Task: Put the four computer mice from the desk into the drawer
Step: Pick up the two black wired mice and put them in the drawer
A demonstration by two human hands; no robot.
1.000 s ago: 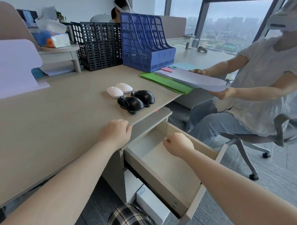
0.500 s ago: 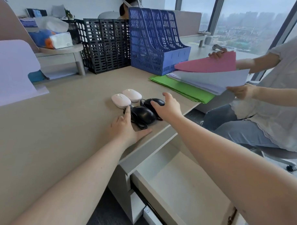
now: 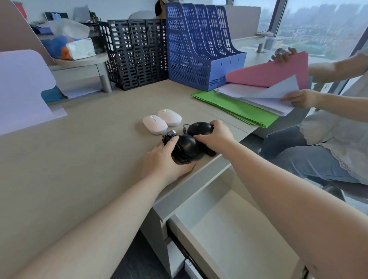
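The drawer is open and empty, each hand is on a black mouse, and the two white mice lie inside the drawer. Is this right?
Not quite. In the head view the two white mice lie on the desk, beside the black ones, not inside the drawer. The rest holds: the drawer is open and empty, the left hand and right hand each on a black mouse.

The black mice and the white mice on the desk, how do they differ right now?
The black mice are corded, their cables bundled against them; the white mice show no cords. The black ones are each under a hand, left hand and right hand; the white ones lie untouched. Both pairs sit side by side on the desk, outside the drawer.
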